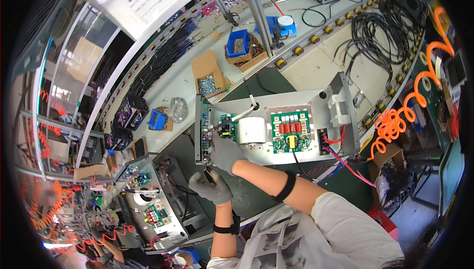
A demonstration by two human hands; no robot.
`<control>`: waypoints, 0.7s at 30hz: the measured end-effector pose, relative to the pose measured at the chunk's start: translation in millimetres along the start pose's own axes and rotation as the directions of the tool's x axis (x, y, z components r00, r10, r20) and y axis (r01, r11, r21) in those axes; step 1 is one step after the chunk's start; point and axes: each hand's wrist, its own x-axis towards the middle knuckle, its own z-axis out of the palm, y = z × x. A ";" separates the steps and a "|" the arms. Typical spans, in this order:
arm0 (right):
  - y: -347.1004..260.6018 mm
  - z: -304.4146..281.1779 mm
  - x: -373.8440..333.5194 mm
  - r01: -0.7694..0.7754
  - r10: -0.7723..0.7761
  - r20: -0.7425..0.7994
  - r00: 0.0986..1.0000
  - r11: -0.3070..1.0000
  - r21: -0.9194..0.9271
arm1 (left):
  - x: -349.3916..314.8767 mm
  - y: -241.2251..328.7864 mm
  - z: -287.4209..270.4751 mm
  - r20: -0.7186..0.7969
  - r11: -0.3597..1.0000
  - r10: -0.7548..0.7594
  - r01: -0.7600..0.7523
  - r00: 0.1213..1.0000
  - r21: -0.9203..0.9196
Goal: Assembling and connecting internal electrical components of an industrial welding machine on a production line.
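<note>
An open metal chassis (pixel 306 159) lies across the bench in front of me. Inside it are a white cylinder (pixel 252 130), a green circuit board (pixel 291 131) with red parts and a yellow transformer, and a smaller green board (pixel 227 127). My right hand (pixel 228 155), in a grey glove, reaches in at the left end panel (pixel 198 131); its fingers are bent together by the small board, their tips partly hidden. Just outside that panel is my left hand (pixel 212 188), also gloved, its fingers curled around a small dark piece too unclear to name.
A second open chassis (pixel 165 210) stands at lower left. Beyond the work are a cardboard box of screws (pixel 210 84), blue bins (pixel 238 43) (pixel 157 119) and black cable bundles (pixel 163 57). A roller rail (pixel 314 39) runs behind; an orange coiled hose (pixel 392 123) hangs at right.
</note>
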 end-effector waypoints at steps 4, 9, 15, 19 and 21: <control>5.6 15.0 26.4 -0.213 0.182 0.111 0.977 0.856 0.471 | 23.1 4.6 7.5 0.013 0.967 0.213 -0.213 0.977 0.137; 11.8 13.8 43.9 0.666 -0.451 0.495 0.743 0.425 -0.613 | 29.3 -1.5 23.5 0.180 0.999 0.040 -0.043 0.983 0.009; 19.7 19.8 52.5 0.557 -0.445 0.340 0.828 0.586 -0.589 | 20.3 -1.3 32.4 0.135 0.999 -0.008 0.014 0.991 -0.047; 36.9 31.1 66.8 0.298 -0.280 0.307 0.910 0.954 -0.013 | 23.8 1.2 30.4 0.175 0.999 0.043 -0.044 0.984 0.002; 39.6 38.2 71.4 0.070 -0.182 0.263 0.948 0.920 0.386 | 25.4 0.3 28.6 0.196 0.999 0.038 -0.036 0.980 -0.015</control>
